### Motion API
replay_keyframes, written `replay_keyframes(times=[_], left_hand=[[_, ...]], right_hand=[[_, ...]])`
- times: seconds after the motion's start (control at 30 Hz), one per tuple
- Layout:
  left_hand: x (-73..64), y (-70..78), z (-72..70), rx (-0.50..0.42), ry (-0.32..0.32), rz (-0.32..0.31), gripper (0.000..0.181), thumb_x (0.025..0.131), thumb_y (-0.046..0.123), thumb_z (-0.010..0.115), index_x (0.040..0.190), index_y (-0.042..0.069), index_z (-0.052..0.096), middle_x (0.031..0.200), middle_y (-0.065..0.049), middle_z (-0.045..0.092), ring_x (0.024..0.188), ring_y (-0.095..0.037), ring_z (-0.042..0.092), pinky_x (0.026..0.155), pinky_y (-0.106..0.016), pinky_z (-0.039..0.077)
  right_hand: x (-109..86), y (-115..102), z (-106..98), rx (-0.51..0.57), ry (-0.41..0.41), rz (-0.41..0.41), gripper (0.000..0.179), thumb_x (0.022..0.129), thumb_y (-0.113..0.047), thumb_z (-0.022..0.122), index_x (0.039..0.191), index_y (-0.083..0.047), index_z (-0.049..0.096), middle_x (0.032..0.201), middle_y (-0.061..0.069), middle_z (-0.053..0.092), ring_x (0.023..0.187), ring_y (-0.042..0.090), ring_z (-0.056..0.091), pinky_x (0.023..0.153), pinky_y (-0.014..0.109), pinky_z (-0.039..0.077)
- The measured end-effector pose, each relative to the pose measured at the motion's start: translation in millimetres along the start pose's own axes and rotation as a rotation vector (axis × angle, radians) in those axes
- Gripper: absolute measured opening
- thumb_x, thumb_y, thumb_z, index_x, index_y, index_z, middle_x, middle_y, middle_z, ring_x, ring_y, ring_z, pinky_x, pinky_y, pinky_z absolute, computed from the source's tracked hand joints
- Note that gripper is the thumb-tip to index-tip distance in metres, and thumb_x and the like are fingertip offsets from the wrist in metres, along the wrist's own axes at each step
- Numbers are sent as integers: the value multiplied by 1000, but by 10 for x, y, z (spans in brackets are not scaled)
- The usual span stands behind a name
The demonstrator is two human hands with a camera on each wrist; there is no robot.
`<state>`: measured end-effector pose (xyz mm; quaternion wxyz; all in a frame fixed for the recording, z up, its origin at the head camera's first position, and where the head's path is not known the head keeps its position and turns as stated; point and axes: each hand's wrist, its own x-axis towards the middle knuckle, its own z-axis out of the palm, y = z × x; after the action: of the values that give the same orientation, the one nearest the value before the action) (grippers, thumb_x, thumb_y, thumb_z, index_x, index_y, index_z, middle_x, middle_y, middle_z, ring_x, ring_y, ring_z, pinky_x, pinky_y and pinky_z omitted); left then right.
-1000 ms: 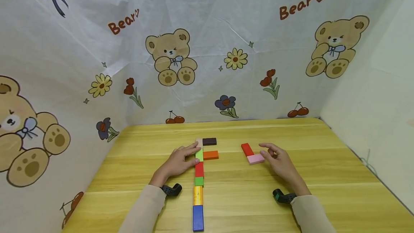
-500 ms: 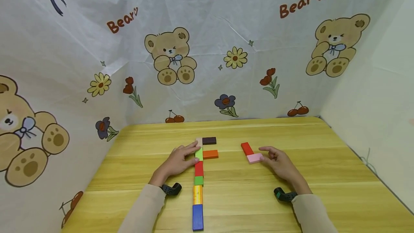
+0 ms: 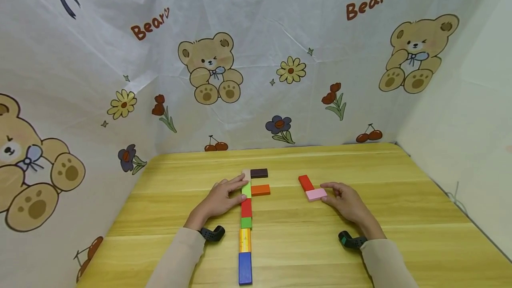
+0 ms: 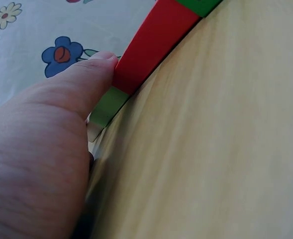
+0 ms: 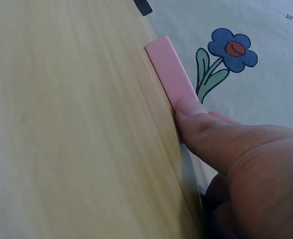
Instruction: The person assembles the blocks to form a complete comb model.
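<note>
A straight column of coloured blocks lies on the table in the head view. My left hand (image 3: 218, 199) rests against its upper part, with fingertips at the beige block (image 3: 246, 174) and the light green block (image 3: 246, 191). The left thumb touches near the top of the red block (image 4: 153, 42). Over to the right, my right hand (image 3: 347, 203) pinches the right end of a pink block (image 3: 315, 194) between thumb and index finger. That pink block lies flat, its upper left edge against a slanted red block (image 3: 306, 183). The remaining right fingers are partly hidden.
Below the red one, the column continues with green (image 3: 246, 222), yellow (image 3: 245, 240) and blue (image 3: 245, 269) blocks. A dark block (image 3: 259, 173) and an orange block (image 3: 261, 190) stick out rightward from it. A bear-print cloth (image 3: 248, 128) hangs behind the table (image 3: 296, 252).
My right thumb and index finger have closed in on the right end of the pink block, which has shifted only slightly. The left hand has stayed at the column.
</note>
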<state>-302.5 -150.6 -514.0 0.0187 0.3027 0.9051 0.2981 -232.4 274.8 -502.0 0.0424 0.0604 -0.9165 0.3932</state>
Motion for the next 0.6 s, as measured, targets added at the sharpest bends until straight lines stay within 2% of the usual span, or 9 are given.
replay_keyframes(times=[0.23, 0.6], left_hand=[[-2, -3, 1, -1, 8, 11, 60, 96, 58, 56, 150, 33, 48, 163, 13, 31, 120, -14, 50, 105, -48, 31], [5, -32, 20, -5, 9, 6, 60, 96, 60, 56, 150, 36, 48, 163, 16, 31, 126, -16, 49, 108, -50, 30]], right_hand=[[4, -21, -6, -19, -14, 10, 39, 94, -24, 72, 130, -11, 67, 81, 4, 44, 78, 19, 40, 68, 31, 32], [27, 36, -12, 7, -16, -2, 29, 92, -23, 74, 120, -16, 68, 75, 3, 39, 71, 18, 38, 63, 28, 29]])
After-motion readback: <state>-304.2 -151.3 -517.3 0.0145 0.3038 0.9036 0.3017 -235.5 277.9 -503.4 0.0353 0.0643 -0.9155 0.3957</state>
